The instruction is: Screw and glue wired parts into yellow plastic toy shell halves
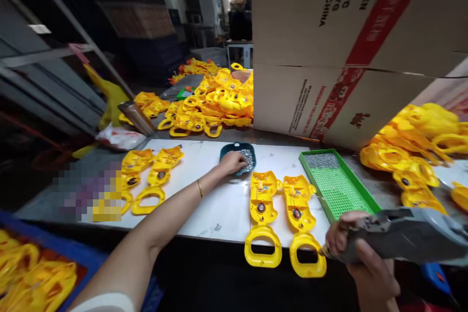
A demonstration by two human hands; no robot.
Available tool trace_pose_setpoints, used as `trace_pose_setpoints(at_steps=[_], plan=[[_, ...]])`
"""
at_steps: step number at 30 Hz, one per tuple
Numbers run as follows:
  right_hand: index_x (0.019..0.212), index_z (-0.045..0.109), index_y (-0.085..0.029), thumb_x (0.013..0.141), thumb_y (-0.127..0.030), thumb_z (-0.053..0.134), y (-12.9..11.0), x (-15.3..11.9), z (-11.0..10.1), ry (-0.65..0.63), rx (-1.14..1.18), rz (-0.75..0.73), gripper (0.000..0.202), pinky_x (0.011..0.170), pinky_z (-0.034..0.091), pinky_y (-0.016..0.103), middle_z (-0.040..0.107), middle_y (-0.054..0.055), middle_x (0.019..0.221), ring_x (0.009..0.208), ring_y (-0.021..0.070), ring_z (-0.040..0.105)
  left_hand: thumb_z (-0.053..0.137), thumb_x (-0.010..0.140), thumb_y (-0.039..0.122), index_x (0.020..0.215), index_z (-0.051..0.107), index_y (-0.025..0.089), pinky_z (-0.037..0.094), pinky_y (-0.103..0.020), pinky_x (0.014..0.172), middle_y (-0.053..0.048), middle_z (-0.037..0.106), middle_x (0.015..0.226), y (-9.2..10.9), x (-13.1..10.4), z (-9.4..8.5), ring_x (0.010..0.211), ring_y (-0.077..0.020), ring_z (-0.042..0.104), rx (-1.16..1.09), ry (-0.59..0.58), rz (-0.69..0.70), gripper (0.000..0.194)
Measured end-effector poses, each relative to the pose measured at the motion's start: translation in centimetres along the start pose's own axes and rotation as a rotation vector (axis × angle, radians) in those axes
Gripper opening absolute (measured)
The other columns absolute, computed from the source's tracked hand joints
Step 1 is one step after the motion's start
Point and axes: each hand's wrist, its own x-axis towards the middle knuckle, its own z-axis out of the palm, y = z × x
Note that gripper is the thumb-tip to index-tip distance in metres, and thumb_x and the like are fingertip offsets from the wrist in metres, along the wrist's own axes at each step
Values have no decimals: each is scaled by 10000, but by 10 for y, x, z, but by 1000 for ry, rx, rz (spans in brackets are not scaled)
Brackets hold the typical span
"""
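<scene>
My left hand [234,162] reaches into a small dark teal dish [237,146] of tiny metal pieces, its fingers pinched together; what they hold is hidden. At the right, my right hand [365,248] is wrapped round a grey power tool [409,236], whose tip points left beside the handle ring of a yellow plastic shell [300,204]. Another yellow shell [262,197] lies just left of it, open side up, with a small round dark part inside. Both handle rings stick out over the table's front edge.
A green tray [341,187] with metal pieces stands right of the shells. More yellow shells [161,170] lie at the left of the white board [204,204]. Behind are a yellow pile [223,97] and a large carton [314,92]. A blue crate [91,253] is at lower left.
</scene>
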Motion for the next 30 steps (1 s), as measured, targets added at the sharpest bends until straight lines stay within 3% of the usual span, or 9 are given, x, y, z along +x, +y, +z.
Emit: trace_pose_setpoints(at_steps=[3,7,12,16,19,22,25,30], plan=[[1023,600,-214,861,-350,608,-4,-1,3,0,-37,11,212,446,493,253,542,-8,580,498,137,537,704,785,279,987,783,245,451,-215,748,-33,765,1039,-1,-3,-4,947,-201,691,-34,-38,68,220],[1017,612,-204,856,-347,594,-7,-2,5,24,-56,12,216,440,493,270,539,4,584,503,147,534,765,703,204,817,804,229,443,-204,685,-24,781,857,-4,-4,-6,819,-180,705,-91,-79,101,124],[1002,628,-212,837,-338,605,-8,-3,8,29,-77,6,209,433,466,300,519,7,554,479,161,510,726,750,222,822,805,200,452,-243,717,-46,779,855,-7,-4,-2,820,-199,697,-186,11,75,109],[999,634,-217,828,-347,629,-10,-2,8,5,-73,24,215,439,472,304,525,3,567,482,159,516,681,780,206,829,794,159,464,-262,730,-70,769,861,1,-11,-10,792,-188,678,-273,160,58,131],[1010,640,-213,820,-390,637,-11,2,11,29,-44,36,260,447,478,300,531,-3,571,475,152,520,658,797,213,890,775,140,474,-250,690,-82,751,894,23,-35,-12,751,-154,644,-335,283,68,166],[979,656,-210,808,-421,632,-11,12,19,33,-12,15,272,429,479,299,538,-6,553,453,155,529,645,818,229,921,760,155,484,-220,633,-75,745,913,58,-75,4,723,-121,634,-513,326,188,172],[931,656,-222,804,-433,622,-10,24,30,19,-3,-71,248,404,462,284,519,-21,521,412,142,499,665,807,221,888,767,163,472,-193,559,-70,755,879,93,-119,30,715,-122,664,-775,284,225,142],[933,625,-248,839,-458,607,-8,35,51,8,13,-184,231,383,417,253,488,-46,531,380,114,452,721,781,260,885,787,169,554,-225,628,-69,767,884,124,-157,65,800,-170,706,-1031,154,32,153]])
